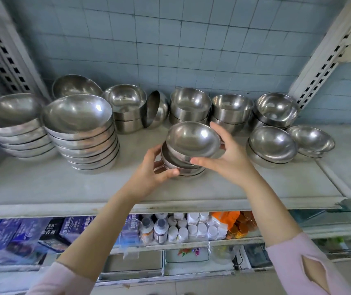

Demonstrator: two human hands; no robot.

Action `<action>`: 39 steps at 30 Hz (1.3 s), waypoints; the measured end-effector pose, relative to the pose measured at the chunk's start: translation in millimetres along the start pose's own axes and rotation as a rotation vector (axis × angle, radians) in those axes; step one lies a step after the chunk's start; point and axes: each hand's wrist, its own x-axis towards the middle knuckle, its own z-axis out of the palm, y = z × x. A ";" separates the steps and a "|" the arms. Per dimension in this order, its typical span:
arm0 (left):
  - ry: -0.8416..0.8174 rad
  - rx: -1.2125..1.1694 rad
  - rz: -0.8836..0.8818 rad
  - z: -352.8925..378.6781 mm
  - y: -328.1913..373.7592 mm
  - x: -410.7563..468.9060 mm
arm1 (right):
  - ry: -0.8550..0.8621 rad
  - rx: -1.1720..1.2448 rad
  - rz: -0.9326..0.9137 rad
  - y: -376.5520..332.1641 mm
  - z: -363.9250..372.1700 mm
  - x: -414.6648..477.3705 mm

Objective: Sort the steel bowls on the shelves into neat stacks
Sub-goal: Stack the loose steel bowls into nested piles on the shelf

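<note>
Centre frame: my right hand (230, 160) grips the shallow polished steel bowl (192, 139) across its rim, thumb in front, fingers behind. The bowl is tilted over a short stack of matching steel bowls (181, 168); I cannot tell if they touch. My left hand (149, 173) clasps the stack's side on the pale shelf board (42, 184). I judge the bowl light, rigid and slick, so the rim is the surest hold. It may skate if it nests off-centre.

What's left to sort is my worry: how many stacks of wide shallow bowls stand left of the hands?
2: the far-left stack on the shelf, and the taller stack beside it. A wide bowl behind them may hide more.
</note>
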 end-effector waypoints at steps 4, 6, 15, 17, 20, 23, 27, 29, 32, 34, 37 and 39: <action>-0.008 0.024 0.005 0.2 -1.3 2.3 | -0.027 -0.028 0.017 5.8 8.4 1.3; -0.014 0.040 0.008 -0.1 -0.7 2.5 | -0.027 -0.031 0.017 7.3 12.4 1.2; 0.030 0.042 0.008 2.4 -0.3 1.7 | -0.055 -0.047 0.025 10.6 17.7 -0.4; 0.069 0.048 0.008 6.8 0.5 -0.1 | -0.081 -0.054 0.038 10.3 13.4 -3.1; 0.132 0.038 0.017 18.2 3.1 -1.1 | 0.030 -0.034 0.031 13.6 -6.0 -9.4; 0.164 0.041 0.025 32.1 5.4 -0.6 | 0.288 -0.085 0.035 28.3 -37.0 -13.8; 0.195 0.031 0.031 54.7 9.3 6.8 | 0.507 -0.267 0.122 67.7 -83.3 -8.6; 0.209 0.040 0.028 64.7 10.8 9.7 | 0.454 -0.311 0.184 82.8 -99.5 -2.2; 0.222 0.056 0.016 70.5 10.2 11.3 | 0.365 -0.409 0.214 95.8 -109.8 7.9; 0.221 0.071 0.009 69.2 10.3 10.3 | 0.348 -0.523 0.207 100.9 -111.8 14.4; 0.216 0.091 -0.006 66.7 10.1 8.9 | 0.340 -0.589 0.253 111.0 -116.6 22.7; 0.215 0.109 -0.007 66.9 9.4 8.7 | 0.328 -0.562 0.260 117.2 -121.0 26.9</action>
